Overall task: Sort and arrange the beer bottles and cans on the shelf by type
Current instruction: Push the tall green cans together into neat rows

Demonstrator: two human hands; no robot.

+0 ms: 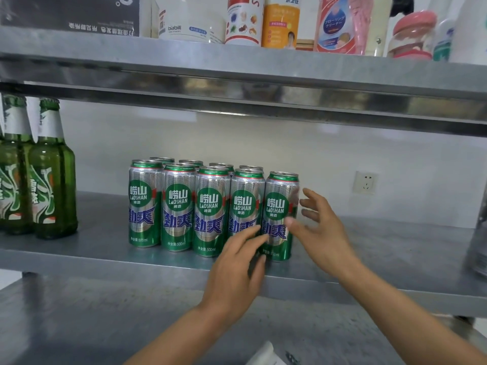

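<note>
Left hand (237,264) fronts 4th can (246,196); bottles (52,175) leftward.

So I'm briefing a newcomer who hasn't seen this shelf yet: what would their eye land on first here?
The block of green-and-silver Laoshan beer cans stands two rows deep in the middle of the steel shelf, labels forward. Both hands are at its right end: the left hand touches the cans' fronts, and the right hand spreads open beside the end can. Green glass beer bottles stand apart at far left.
</note>
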